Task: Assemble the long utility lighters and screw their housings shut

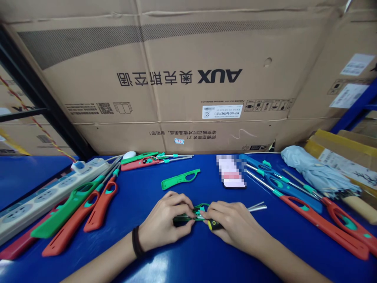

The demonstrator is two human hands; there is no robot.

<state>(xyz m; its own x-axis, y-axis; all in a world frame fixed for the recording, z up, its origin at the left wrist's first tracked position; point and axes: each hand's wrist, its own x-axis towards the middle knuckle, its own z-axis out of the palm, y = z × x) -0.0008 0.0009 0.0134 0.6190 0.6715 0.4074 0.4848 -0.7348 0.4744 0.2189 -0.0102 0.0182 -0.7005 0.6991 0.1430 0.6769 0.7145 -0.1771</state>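
In the head view, my left hand (169, 215) is closed around the body of an opened green long-neck lighter (202, 206). The fingers of my right hand (232, 222) are at the lighter's inner parts, close to the left fingertips. A black-and-yellow screwdriver handle (214, 225) is tucked in the right hand, its tip hidden. Thin metal rods (257, 206) stick out to the right behind that hand. Farther back, a loose green lighter shell half (180, 179) lies on the blue table (165, 259). My fingers cover much of the lighter's inside.
Red and green lighters (70, 220) lie on the left beside a white power strip (47, 188). More lighters (321, 224) are on the right, with a folded umbrella (319, 169). A phone (231, 171) and opened lighters (147, 160) lie near the cardboard wall (176, 47).
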